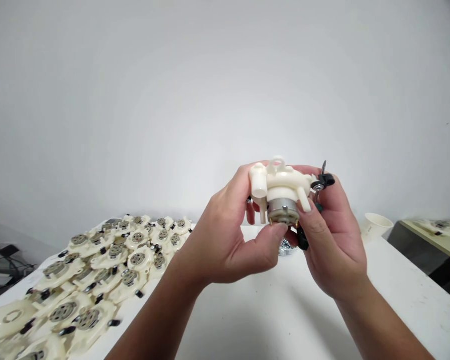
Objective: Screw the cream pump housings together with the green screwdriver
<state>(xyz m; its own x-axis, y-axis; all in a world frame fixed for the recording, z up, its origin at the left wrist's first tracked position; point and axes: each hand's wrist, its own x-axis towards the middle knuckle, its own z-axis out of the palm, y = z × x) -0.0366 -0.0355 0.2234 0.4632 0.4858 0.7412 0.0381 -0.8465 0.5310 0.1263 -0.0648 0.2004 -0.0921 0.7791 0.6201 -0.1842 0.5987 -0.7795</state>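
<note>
Both my hands hold a cream plastic pump housing [281, 181] up in front of the wall, above the white table [255, 305]. A small silver motor [283, 211] sticks out of its underside, facing me. My left hand [228, 235] grips the housing's left side, with the thumb under the motor. My right hand [328, 235] grips the right side, thumb beside the motor. A black clip with a metal screw [322, 181] projects at the housing's upper right. Something dark [303, 241] shows under my right thumb; I cannot tell what it is.
Several cream pump housings with motors [97, 270] lie spread over the table's left part. A white paper cup [375, 227] stands at the far right edge. A shiny object [287, 247] sits behind my hands. A second table [438, 235] is at right; cables [0, 255] at left.
</note>
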